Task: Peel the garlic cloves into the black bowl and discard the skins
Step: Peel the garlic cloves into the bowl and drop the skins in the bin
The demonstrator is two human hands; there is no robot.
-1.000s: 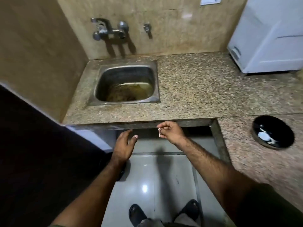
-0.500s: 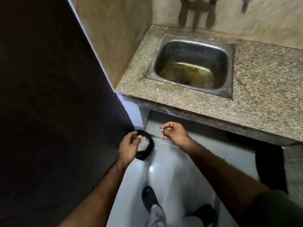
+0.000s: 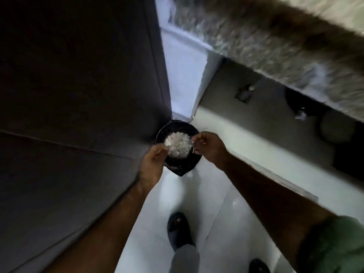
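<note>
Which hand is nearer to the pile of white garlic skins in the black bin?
Left, narrowly. The left hand touches the skins at their lower-left edge; the right hand is just beside their right edge, pinching a thin sliver.

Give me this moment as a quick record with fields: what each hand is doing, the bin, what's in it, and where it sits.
left hand: fingers curled over the near rim of the bin; whether it grips cannot be told
right hand: pinches a thin pale sliver above the bin's right edge
bin: small, dark, round, lined with a black bag
contents: heap of white garlic skins
place: on the pale floor, in the corner below the granite counter
image: blurred by motion
</note>
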